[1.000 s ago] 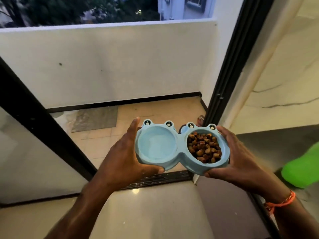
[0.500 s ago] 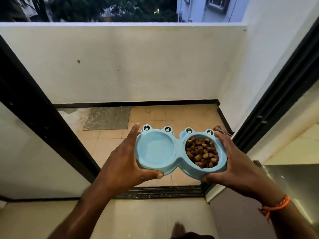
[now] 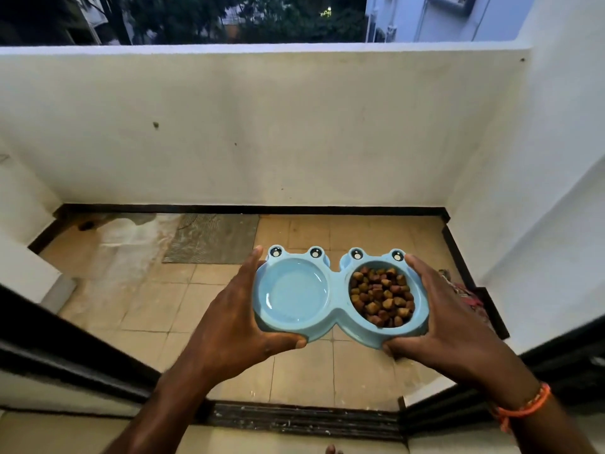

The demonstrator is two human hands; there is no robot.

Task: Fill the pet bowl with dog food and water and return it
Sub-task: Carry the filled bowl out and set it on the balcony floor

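Two hands are holding a blue frog-eyed pet bowl (image 3: 337,291) up over the tan balcony floor (image 3: 137,309), the left hand (image 3: 229,326) gripping the water side, the right hand (image 3: 448,326) gripping the side full of brown dog food (image 3: 381,296), fingers curling around its rim, with no writing showing anywhere.

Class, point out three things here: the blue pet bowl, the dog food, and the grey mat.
blue pet bowl (image 3: 337,291): head view, bridge between its compartments.
dog food (image 3: 381,298): head view, middle of the heap.
grey mat (image 3: 212,239): head view, its centre.
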